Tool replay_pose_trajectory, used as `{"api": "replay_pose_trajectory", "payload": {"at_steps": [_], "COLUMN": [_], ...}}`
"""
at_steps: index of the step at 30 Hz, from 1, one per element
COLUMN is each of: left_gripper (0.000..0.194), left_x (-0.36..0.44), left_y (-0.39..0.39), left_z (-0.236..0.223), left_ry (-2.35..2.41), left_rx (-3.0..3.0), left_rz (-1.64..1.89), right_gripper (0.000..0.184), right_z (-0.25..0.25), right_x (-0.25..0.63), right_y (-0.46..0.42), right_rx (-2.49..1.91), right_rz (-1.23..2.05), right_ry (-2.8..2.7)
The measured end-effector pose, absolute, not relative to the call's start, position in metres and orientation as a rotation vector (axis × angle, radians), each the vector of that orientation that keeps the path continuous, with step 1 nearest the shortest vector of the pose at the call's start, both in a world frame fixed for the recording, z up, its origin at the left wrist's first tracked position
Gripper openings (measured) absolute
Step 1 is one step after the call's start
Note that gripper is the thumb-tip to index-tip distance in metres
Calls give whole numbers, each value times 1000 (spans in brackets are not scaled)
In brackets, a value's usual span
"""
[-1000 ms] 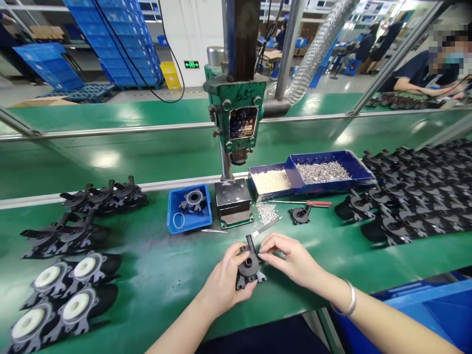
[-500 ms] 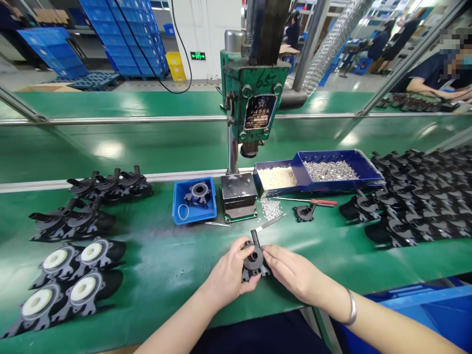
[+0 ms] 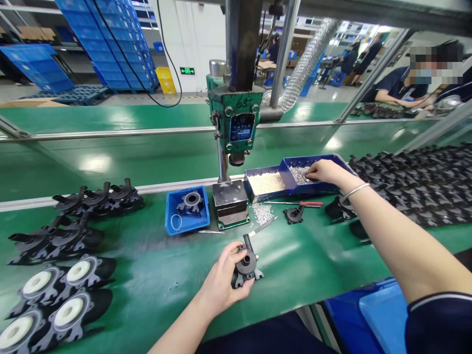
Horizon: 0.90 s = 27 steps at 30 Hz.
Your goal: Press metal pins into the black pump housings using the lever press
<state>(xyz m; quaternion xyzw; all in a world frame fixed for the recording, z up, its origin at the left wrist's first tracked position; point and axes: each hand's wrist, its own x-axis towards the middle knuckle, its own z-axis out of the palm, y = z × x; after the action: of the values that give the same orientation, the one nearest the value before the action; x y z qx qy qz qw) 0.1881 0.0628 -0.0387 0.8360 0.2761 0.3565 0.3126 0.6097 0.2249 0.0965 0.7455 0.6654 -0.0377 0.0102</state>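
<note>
My left hand point(image 3: 223, 278) grips a black plastic pump housing point(image 3: 246, 264) just above the green bench near its front edge, the housing's spout pointing away from me. My right hand point(image 3: 324, 171) reaches into the blue tray of small metal screws point(image 3: 334, 160) at the back right, its fingers pinched down among the screws point(image 3: 299, 174). Whether it holds any is hidden. A silver bangle sits on that wrist.
A green press point(image 3: 236, 125) stands behind a dark fixture block point(image 3: 230, 201). Beside it are a tray of white parts point(image 3: 266, 183), a small blue bin point(image 3: 187, 210), loose beads point(image 3: 262, 213), a red screwdriver point(image 3: 302, 203). Black housings are piled left point(image 3: 70, 221) and right point(image 3: 413, 182). A co-worker sits far right.
My right hand has left the housing and moved up and right into the screw tray. The left hand still holds the housing in about the same place.
</note>
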Motion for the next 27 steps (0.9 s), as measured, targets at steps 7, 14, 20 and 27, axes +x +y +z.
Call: {"api": "replay_pose_trajectory", "payload": {"at_steps": [7, 14, 20, 27], "left_gripper": [69, 67, 65, 79], "left_x": [188, 188, 186, 192], "left_y": [62, 63, 63, 58], "left_z": [-39, -38, -41, -41], "left_ry": [719, 728, 753, 795], "left_rx": [2151, 2152, 2173, 2046], "left_rz": [931, 937, 929, 986], "right_gripper": [23, 23, 24, 18], "right_z": [81, 87, 107, 123], "right_x": [615, 611, 609, 508], "right_y": [232, 235, 222, 138], "right_rx": [2288, 2384, 2684, 2458], "right_rz": [-218, -381, -361, -490], "right_ry": [2176, 2219, 2183, 2921]}}
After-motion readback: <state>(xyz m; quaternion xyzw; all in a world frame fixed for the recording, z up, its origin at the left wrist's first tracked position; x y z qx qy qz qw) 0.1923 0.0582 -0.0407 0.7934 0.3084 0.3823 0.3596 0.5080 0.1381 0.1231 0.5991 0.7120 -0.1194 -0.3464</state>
